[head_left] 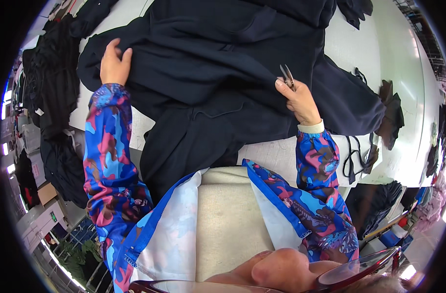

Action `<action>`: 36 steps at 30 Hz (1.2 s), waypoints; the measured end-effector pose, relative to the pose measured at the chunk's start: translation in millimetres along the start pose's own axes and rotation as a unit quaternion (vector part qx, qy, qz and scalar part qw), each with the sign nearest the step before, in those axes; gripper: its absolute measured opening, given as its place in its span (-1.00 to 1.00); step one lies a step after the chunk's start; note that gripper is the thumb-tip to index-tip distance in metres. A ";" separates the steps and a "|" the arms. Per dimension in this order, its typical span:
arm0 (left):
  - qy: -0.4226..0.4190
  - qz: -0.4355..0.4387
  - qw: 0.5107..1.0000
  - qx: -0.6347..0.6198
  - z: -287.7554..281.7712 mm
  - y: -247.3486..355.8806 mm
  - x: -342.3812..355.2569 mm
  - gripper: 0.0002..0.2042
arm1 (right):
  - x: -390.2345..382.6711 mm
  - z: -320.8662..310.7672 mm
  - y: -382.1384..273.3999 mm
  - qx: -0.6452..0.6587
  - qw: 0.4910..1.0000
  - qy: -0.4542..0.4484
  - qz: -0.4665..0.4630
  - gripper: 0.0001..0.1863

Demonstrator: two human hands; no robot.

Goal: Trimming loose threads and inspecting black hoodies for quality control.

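A large black garment of thick cloth (198,63) lies rumpled in front of me, with a sleeve-like part (347,100) stretching to the right. A thin dark cord or thread (218,113) curves over its near folds. On the garment's left part rests my left hand (115,63), thumb and fingers apart; some fingertips are hidden. My right hand (300,100) grips small metal thread snips (287,75) above the cloth, blades pointing away from me. One fold of the garment hangs over the table's near edge toward my lap.
The garment lies on a white table (398,58). Dark cloth scraps (391,115) and black cords (352,158) lie at the right. Piled black garments (50,78) stand along the left. A cardboard box (47,194) sits lower left, and pink cloth (430,207) hangs far right.
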State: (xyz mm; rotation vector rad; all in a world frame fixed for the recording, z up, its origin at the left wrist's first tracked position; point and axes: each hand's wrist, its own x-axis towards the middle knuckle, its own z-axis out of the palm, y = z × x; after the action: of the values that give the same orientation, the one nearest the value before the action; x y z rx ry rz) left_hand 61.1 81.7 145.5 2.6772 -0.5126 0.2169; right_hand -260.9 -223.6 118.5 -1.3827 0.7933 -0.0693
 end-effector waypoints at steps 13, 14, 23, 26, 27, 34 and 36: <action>-0.415 0.196 0.836 -0.299 97.4 181.9 -120.8 -0.86 | -6.5 3.5 21.9 0.177 0.975 -0.038 0.129 -0.81; -0.428 0.172 0.820 -0.338 103.0 180.4 -119.3 -0.85 | -7.7 5.5 24.6 0.077 0.996 0.000 0.044 -0.77; -0.523 0.075 0.756 -0.387 107.4 175.8 -98.2 -0.83 | -20.3 0.0 8.6 -0.389 0.848 0.077 -0.351 -0.73; -0.548 0.086 0.750 -0.359 105.5 176.5 -94.1 -0.85 | -16.1 -3.6 -2.7 -0.409 0.825 0.063 -0.386 -0.72; -0.552 0.087 0.752 -0.349 104.6 177.1 -93.8 -0.85 | -15.2 -4.4 -5.4 -0.414 0.816 0.049 -0.400 -0.72; -0.559 0.103 0.761 -0.313 96.8 180.2 -91.3 -0.83 | -4.1 -2.3 -17.3 -0.457 0.783 0.002 -0.421 -0.74; -0.564 0.104 0.756 -0.317 95.8 180.3 -90.3 -0.82 | -1.6 -1.8 -20.1 -0.464 0.762 -0.020 -0.452 -0.73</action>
State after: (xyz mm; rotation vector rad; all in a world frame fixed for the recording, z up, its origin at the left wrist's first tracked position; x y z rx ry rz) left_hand -84.0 -82.6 103.3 1.7793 -0.9788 -1.3476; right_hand -255.1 -229.0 137.1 -2.6252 -0.0251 -0.4430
